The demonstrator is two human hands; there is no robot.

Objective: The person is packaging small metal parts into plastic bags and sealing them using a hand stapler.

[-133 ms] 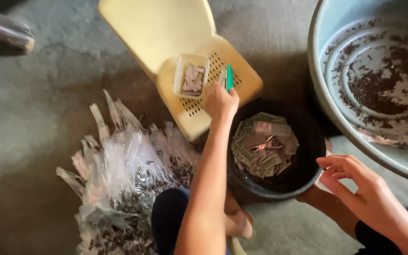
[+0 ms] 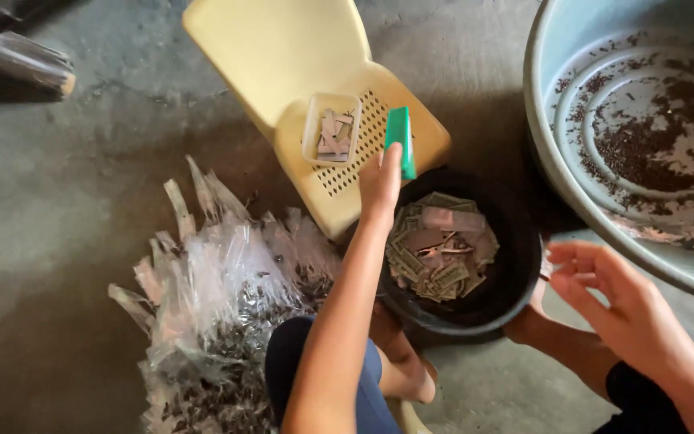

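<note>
My left hand (image 2: 381, 183) reaches forward and grips a small green flat object (image 2: 399, 138) above the seat of an overturned yellow plastic chair (image 2: 299, 56). Just left of it a small clear tray (image 2: 331, 128) of pale slips rests on the chair's perforated part. Below the hand stands a black round bowl (image 2: 516, 281) filled with folded paper labels (image 2: 439, 245). My right hand (image 2: 616, 301) hovers at the bowl's right side, fingers curled and apart, holding nothing I can make out.
A pile of clear plastic bags (image 2: 210, 313) with dark bits lies on the concrete floor at the left. A large grey basin (image 2: 560, 153) with dark granules fills the upper right. A dark bundle (image 2: 10, 56) lies at the top left. My knee (image 2: 315, 370) is below.
The left hand has barely shifted, still holding the green object over the chair. The right hand stays beside the bowl.
</note>
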